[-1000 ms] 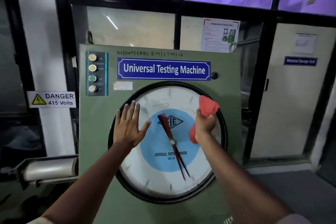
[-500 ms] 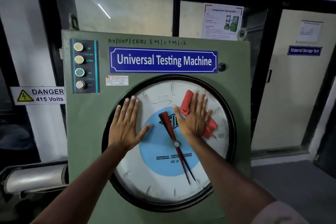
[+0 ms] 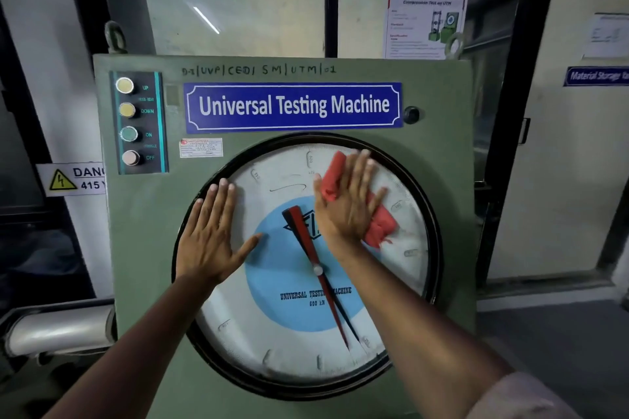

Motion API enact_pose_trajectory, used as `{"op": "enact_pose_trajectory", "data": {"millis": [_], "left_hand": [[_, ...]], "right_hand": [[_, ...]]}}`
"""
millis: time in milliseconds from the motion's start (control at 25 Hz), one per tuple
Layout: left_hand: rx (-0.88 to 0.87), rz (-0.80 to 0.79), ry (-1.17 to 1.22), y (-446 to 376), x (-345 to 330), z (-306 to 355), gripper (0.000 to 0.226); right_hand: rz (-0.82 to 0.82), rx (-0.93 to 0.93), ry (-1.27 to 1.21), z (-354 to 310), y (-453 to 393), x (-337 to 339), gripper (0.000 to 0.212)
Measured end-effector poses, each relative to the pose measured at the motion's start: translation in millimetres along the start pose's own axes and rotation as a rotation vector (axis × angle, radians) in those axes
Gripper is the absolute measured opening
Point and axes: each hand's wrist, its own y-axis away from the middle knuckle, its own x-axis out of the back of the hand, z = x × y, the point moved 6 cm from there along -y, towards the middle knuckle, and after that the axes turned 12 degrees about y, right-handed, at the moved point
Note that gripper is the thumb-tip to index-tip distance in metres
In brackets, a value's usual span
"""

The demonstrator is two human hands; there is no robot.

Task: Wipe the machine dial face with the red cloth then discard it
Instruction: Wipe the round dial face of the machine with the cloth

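Note:
The round dial face (image 3: 282,343), white with a blue centre and a red pointer, fills the front of the green testing machine (image 3: 143,248). My right hand (image 3: 347,204) lies flat on the upper right of the dial, fingers spread, pressing the red cloth (image 3: 381,224) against the glass. The cloth shows above and to the right of that hand; its middle is hidden under the palm. My left hand (image 3: 211,235) rests flat on the dial's upper left rim, fingers apart, holding nothing.
A button panel (image 3: 139,122) marked UP, DOWN, ON, OFF sits at the machine's top left. A 415 volt danger sign (image 3: 75,178) hangs on the wall to the left. A roller (image 3: 58,330) juts out at lower left. Glass partitions and a door stand behind.
A second ago my right hand held the bunched cloth off the dial. It then flattened the cloth onto the glass and has slid slightly up. The left hand stayed put.

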Motion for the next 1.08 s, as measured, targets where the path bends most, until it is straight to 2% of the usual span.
{"op": "enact_pose_trajectory", "data": {"millis": [80,160,280,360,400,520,640,760,840,920,1000,1080], "left_hand": [[0.028,0.007,0.008,5,1,0,0.106],[0.037,-0.002,0.013,9,4,0,0.108],[0.03,-0.02,0.012,8,4,-1,0.109],[0.032,-0.034,0.004,9,0,-2,0.109],[0.034,-0.035,0.001,9,-1,-3,0.11],[0.033,-0.045,0.008,8,-1,-2,0.11],[0.036,-0.045,0.005,7,1,0,0.109],[0.038,-0.057,0.004,8,2,1,0.109],[0.041,-0.073,0.012,7,2,-1,0.108],[0.041,-0.072,0.006,7,1,-2,0.108],[0.038,-0.064,0.011,7,0,-2,0.108],[0.042,-0.052,0.026,7,2,-1,0.107]], "right_hand": [[0.01,0.225,0.037,-21,22,-8,0.086],[0.001,0.297,0.107,6,48,-12,0.081],[-0.033,0.141,0.178,66,45,-9,0.079],[-0.044,-0.042,0.107,64,22,-6,0.081],[-0.041,-0.072,0.066,46,12,-5,0.083],[0.005,0.162,0.055,1,16,-9,0.088],[0.025,0.341,0.133,37,40,-15,0.092],[-0.003,0.21,0.145,74,35,-14,0.094],[-0.02,0.036,0.072,62,19,-8,0.096],[0.0,-0.022,0.002,27,3,-5,0.098],[0.039,0.104,0.006,-16,-1,-2,0.097],[0.066,0.321,0.042,-40,17,-6,0.092]]}}
